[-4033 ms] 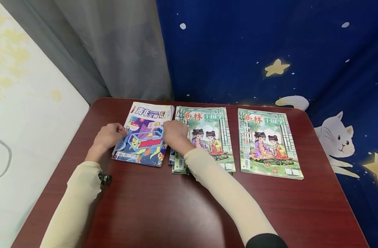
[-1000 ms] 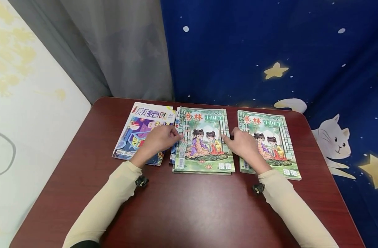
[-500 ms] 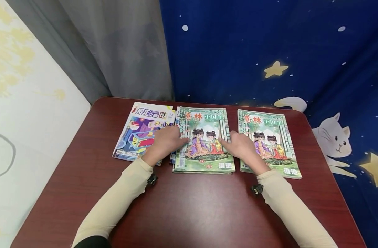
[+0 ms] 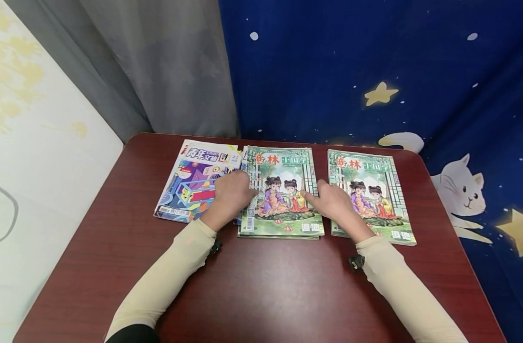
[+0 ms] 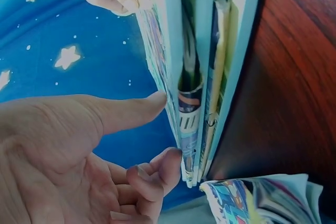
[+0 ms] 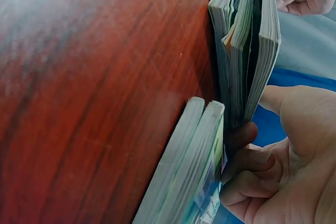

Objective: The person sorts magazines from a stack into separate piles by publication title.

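In the head view, a stack of magazines point(image 4: 287, 216) lies mid-table, a green cover with two drawn children on top. My left hand point(image 4: 229, 197) grips its left edge, thumb over the cover and fingers bent at the side. On the opposite edge my right hand point(image 4: 332, 202) holds it the same way. Pale blue spines point(image 5: 205, 40) show in the left wrist view, with other printed pages between them. The right wrist view shows the stack's page edges point(image 6: 244, 51), slightly apart, beside my curled right fingers point(image 6: 252, 182).
To the left lies a pile of magazines with a purple cover point(image 4: 193, 164), partly behind my left hand. A second green-covered stack point(image 4: 379, 221) sits at the right, under my right wrist. The dark red table point(image 4: 261, 286) meets grey and blue curtains point(image 4: 308, 71) at its far edge.
Four seconds ago both hands were at the purple-covered pile; they have since moved right to the middle stack. Over the last second the thumbs have come inward over the green cover.
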A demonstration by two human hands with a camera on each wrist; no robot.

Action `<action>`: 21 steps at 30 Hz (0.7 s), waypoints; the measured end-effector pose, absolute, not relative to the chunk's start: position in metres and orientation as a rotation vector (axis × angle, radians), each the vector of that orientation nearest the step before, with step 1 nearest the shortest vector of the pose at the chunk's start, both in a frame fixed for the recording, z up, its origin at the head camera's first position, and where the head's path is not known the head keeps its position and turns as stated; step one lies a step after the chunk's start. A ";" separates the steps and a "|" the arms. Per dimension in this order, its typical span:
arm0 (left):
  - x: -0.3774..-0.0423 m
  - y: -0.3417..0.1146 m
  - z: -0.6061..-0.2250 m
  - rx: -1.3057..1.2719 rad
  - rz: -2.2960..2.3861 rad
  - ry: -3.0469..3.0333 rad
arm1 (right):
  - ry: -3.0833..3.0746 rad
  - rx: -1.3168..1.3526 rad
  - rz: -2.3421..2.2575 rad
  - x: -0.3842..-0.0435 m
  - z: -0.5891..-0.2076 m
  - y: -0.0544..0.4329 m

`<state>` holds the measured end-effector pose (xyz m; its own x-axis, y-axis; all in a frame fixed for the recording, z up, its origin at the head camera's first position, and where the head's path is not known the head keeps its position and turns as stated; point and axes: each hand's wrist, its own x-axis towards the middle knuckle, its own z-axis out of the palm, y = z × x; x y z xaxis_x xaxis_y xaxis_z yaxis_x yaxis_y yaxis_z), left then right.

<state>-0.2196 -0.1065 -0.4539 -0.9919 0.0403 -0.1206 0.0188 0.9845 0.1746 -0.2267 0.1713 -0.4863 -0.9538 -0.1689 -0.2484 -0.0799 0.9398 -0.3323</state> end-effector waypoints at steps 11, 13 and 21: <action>-0.230 -0.114 -0.456 0.031 0.220 2.941 | 2.837 -0.231 -0.389 -0.228 -0.486 0.171; -0.233 -0.117 -0.456 0.028 0.207 2.909 | 2.841 -0.258 -0.357 -0.229 -0.486 0.171; -0.246 -0.127 -0.457 0.052 0.235 2.798 | 2.835 -0.251 -0.403 -0.228 -0.486 0.173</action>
